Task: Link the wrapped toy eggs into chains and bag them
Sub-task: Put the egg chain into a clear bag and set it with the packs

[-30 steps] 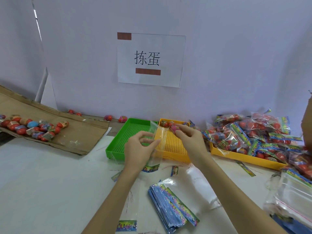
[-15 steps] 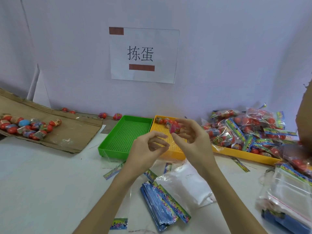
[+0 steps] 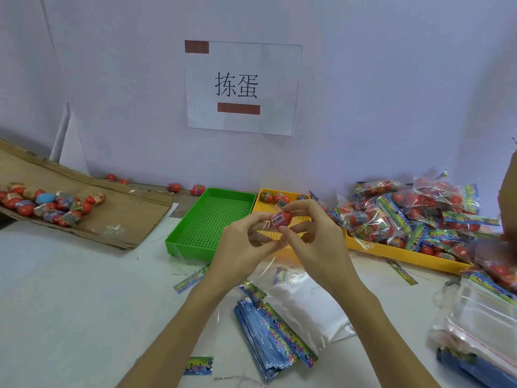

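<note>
Red egg (image 3: 281, 218) with a white barcode label; green perforated tray (image 3: 212, 217); yellow tray (image 3: 391, 250); blue patterned bag headers (image 3: 268, 337); brown cardboard (image 3: 120, 214); white worktop (image 3: 70, 289).

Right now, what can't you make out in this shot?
- Head view: the egg is partly covered by fingers, so any link is hidden.
- Small yellow tray: near part behind both hands.
- Bag stack: cut by the right edge.
- Egg labels: too small.
</note>
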A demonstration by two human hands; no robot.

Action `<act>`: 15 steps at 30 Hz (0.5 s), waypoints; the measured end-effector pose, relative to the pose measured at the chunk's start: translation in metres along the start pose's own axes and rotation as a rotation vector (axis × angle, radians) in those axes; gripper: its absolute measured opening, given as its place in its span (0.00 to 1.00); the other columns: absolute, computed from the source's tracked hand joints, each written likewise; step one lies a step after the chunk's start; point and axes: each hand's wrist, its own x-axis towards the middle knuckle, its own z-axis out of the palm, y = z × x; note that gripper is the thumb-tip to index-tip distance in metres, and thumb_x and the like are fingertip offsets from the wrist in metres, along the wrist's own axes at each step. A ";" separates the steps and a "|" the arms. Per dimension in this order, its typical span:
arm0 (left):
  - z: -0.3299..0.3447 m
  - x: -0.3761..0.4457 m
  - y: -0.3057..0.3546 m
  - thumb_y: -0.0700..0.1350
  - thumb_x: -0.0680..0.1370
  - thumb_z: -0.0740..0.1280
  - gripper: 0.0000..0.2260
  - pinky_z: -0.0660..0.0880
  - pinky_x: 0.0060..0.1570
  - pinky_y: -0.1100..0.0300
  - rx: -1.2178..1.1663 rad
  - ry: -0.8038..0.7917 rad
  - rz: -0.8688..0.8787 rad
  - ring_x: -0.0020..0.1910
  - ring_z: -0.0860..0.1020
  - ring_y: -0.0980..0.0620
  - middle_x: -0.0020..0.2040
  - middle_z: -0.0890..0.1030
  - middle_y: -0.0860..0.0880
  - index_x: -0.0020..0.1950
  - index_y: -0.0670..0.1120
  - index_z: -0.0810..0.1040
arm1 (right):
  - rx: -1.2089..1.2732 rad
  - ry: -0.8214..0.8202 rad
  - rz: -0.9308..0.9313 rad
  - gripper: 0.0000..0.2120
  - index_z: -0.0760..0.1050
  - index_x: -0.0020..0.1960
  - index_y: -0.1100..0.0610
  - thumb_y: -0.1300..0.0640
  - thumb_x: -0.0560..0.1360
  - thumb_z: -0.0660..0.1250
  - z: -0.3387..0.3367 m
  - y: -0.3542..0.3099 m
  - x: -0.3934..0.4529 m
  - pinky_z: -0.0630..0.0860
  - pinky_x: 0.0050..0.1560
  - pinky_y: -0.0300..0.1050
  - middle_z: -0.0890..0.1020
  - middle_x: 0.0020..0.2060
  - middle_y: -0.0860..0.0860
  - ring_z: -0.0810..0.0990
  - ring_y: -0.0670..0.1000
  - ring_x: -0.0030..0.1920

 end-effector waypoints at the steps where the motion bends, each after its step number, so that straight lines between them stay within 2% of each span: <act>1: 0.000 0.000 0.000 0.40 0.73 0.81 0.18 0.84 0.49 0.56 0.003 0.004 0.004 0.44 0.87 0.51 0.51 0.88 0.53 0.62 0.48 0.83 | -0.006 -0.011 0.007 0.15 0.77 0.59 0.47 0.59 0.76 0.75 -0.001 0.000 0.000 0.79 0.39 0.35 0.82 0.51 0.39 0.85 0.43 0.44; 5: -0.001 0.001 -0.002 0.41 0.74 0.80 0.16 0.83 0.51 0.56 0.031 0.027 0.025 0.47 0.86 0.51 0.49 0.87 0.53 0.61 0.48 0.84 | 0.006 -0.153 0.037 0.13 0.81 0.61 0.47 0.58 0.79 0.72 -0.005 0.001 -0.001 0.82 0.44 0.40 0.85 0.51 0.39 0.85 0.42 0.48; 8: -0.002 0.001 -0.005 0.38 0.74 0.79 0.13 0.83 0.51 0.52 0.047 0.047 0.021 0.46 0.86 0.51 0.46 0.87 0.51 0.57 0.48 0.85 | 0.069 -0.156 0.076 0.12 0.83 0.61 0.47 0.58 0.81 0.70 0.000 0.000 -0.002 0.83 0.43 0.41 0.83 0.54 0.46 0.86 0.45 0.46; 10: -0.002 0.002 -0.006 0.39 0.74 0.79 0.13 0.83 0.51 0.50 0.067 0.064 0.022 0.47 0.85 0.49 0.46 0.87 0.50 0.56 0.49 0.85 | 0.045 -0.135 0.083 0.11 0.82 0.61 0.46 0.58 0.81 0.69 0.004 -0.002 -0.003 0.84 0.43 0.43 0.82 0.52 0.46 0.85 0.46 0.47; 13: -0.002 0.002 -0.006 0.39 0.73 0.80 0.15 0.83 0.49 0.52 0.108 0.073 0.033 0.45 0.84 0.51 0.44 0.86 0.51 0.57 0.52 0.85 | -0.034 -0.135 0.040 0.07 0.81 0.57 0.48 0.57 0.81 0.69 0.006 -0.001 -0.006 0.80 0.43 0.36 0.84 0.46 0.40 0.84 0.43 0.48; 15: -0.003 0.002 -0.006 0.39 0.73 0.80 0.15 0.82 0.44 0.55 0.146 0.045 0.056 0.40 0.82 0.54 0.42 0.84 0.50 0.57 0.52 0.84 | -0.064 -0.189 0.047 0.04 0.81 0.54 0.49 0.55 0.82 0.68 0.005 0.000 -0.006 0.76 0.42 0.34 0.85 0.44 0.41 0.83 0.43 0.48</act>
